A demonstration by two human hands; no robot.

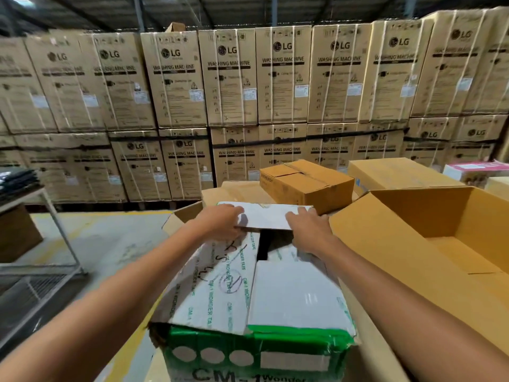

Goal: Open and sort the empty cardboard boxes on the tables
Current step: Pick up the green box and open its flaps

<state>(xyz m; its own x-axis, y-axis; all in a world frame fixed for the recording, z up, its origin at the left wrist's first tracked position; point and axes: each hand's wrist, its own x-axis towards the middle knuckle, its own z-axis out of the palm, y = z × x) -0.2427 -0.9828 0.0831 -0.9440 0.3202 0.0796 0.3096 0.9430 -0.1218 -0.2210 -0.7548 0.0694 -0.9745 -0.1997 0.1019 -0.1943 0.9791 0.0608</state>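
Both hands, left hand [220, 223] and right hand [309, 228], grasp the far flap [264, 216] of our white box [248, 299], lower centre of frame. We should lift evenly, avoiding tears.

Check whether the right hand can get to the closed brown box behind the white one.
Probably yes. The right hand holds the far flap of the white box, and the closed brown box sits beyond it, nothing between. It must let go first.

The tabletop [369, 362] carries a white-and-green box [275, 299] at its near edge, an open brown box [385, 244] just beside it on the right, and a closed brown box [305, 183] farther back.
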